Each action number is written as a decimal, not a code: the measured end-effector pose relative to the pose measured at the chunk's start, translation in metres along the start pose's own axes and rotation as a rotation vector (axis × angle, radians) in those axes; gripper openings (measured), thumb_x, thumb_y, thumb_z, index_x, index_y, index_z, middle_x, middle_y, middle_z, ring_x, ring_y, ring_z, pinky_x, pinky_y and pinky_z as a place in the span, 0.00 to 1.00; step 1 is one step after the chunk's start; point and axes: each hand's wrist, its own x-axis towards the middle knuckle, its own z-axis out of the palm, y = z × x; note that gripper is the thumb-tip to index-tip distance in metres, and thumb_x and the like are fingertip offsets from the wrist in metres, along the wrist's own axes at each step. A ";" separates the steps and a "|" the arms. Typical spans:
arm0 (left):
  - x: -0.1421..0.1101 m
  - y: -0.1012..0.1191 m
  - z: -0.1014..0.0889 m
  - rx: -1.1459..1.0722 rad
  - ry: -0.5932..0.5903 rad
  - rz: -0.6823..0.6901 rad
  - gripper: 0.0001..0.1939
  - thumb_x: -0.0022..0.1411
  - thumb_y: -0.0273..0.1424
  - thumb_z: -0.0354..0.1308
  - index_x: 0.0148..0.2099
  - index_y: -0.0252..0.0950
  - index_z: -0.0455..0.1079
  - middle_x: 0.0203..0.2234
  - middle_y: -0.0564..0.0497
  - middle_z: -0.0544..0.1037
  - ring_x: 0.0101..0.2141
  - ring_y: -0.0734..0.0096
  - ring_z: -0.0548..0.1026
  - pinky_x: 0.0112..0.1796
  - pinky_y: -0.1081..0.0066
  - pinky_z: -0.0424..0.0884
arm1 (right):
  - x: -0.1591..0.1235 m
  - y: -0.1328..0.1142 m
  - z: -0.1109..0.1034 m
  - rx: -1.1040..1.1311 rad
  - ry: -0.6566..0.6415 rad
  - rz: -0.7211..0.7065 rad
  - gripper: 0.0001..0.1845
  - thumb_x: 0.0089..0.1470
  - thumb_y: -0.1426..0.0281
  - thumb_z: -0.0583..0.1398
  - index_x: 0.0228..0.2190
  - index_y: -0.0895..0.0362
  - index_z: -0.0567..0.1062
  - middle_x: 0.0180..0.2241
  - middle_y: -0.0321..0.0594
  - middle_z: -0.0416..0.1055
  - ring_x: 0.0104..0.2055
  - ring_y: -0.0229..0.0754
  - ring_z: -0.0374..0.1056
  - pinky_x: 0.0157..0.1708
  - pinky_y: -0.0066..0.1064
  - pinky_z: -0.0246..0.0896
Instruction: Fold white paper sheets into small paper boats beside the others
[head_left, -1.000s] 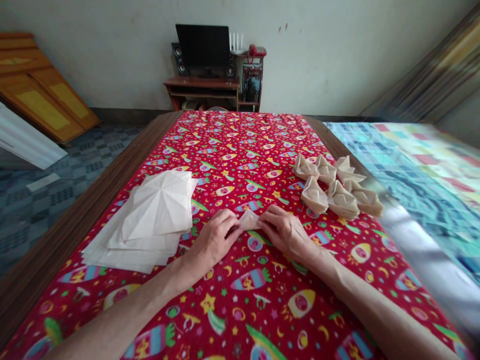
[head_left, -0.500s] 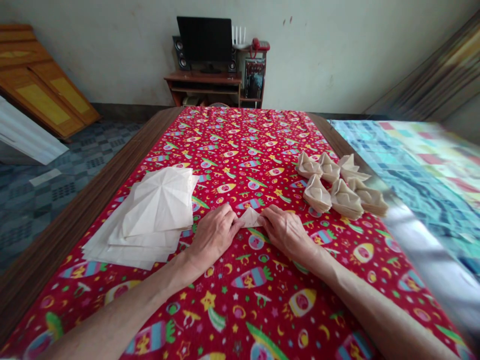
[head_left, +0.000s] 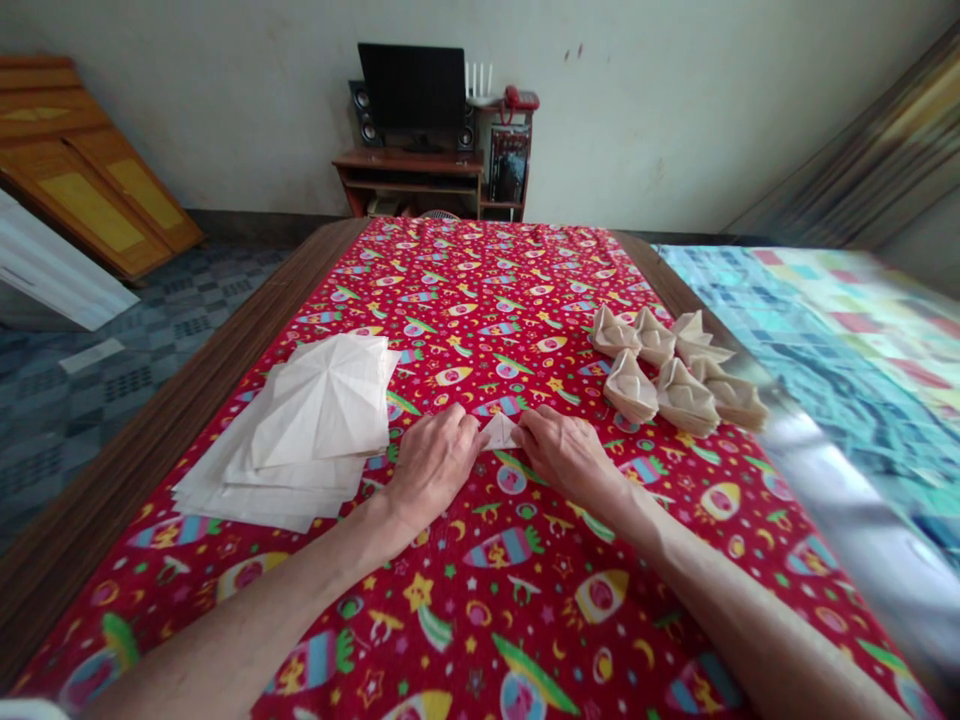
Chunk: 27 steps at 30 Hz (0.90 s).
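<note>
Between my hands a small folded piece of white paper (head_left: 499, 433) lies on the red patterned cloth, its visible part a low triangle. My left hand (head_left: 439, 450) is closed on the paper's left end, fingers curled. On the right end, my right hand (head_left: 562, 445) is closed the same way; both ends are hidden under the fingers. Left of my left hand lies a stack of creased white paper sheets (head_left: 322, 400), the top one with folds radiating from its middle. Several folded paper shapes (head_left: 686, 395), nested in clusters, stand beyond my right hand.
The red cloth (head_left: 480, 610) covers most of a brown wooden table (head_left: 247, 330). To the right is a surface with a blue checked cover (head_left: 787, 340). A desk (head_left: 409, 165) with a monitor (head_left: 412, 90) stands against the far wall, and a wooden cabinet (head_left: 97, 170) at left.
Both hands stay on the folded paper, with only slight finger shifts. The whole view has moved a little.
</note>
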 end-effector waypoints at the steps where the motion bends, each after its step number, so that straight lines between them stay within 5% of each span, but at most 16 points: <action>1: 0.000 0.000 -0.001 -0.007 -0.002 -0.007 0.10 0.66 0.34 0.49 0.34 0.37 0.66 0.30 0.51 0.70 0.30 0.65 0.71 0.31 0.68 0.65 | 0.000 0.000 0.000 -0.005 0.000 -0.002 0.15 0.64 0.63 0.47 0.34 0.56 0.70 0.30 0.38 0.72 0.28 0.37 0.67 0.24 0.30 0.41; 5: -0.001 0.002 -0.003 -0.075 0.080 0.022 0.09 0.67 0.32 0.49 0.46 0.35 0.66 0.37 0.48 0.72 0.37 0.64 0.72 0.39 0.66 0.68 | 0.001 0.000 0.001 -0.014 0.003 0.002 0.14 0.63 0.63 0.48 0.34 0.55 0.70 0.30 0.38 0.72 0.28 0.37 0.67 0.24 0.30 0.40; 11: -0.018 0.009 0.001 -0.202 0.078 0.342 0.21 0.66 0.22 0.41 0.60 0.34 0.58 0.57 0.46 0.65 0.59 0.64 0.59 0.58 0.61 0.57 | 0.000 0.000 0.003 0.005 0.032 0.002 0.14 0.63 0.63 0.48 0.33 0.56 0.70 0.30 0.38 0.72 0.27 0.38 0.68 0.24 0.29 0.40; 23: -0.028 0.015 -0.002 -0.149 -0.008 0.317 0.23 0.67 0.28 0.42 0.63 0.31 0.54 0.62 0.44 0.57 0.62 0.65 0.53 0.61 0.57 0.48 | 0.000 0.003 0.005 0.203 0.172 0.024 0.11 0.60 0.64 0.55 0.30 0.57 0.70 0.27 0.37 0.71 0.26 0.36 0.66 0.26 0.25 0.54; 27: -0.028 0.016 -0.004 -0.136 -0.018 0.312 0.23 0.68 0.28 0.42 0.63 0.32 0.55 0.61 0.45 0.59 0.62 0.66 0.54 0.61 0.56 0.48 | -0.014 -0.001 0.007 0.103 0.291 -0.076 0.12 0.61 0.69 0.51 0.36 0.58 0.73 0.37 0.45 0.74 0.36 0.42 0.69 0.32 0.30 0.62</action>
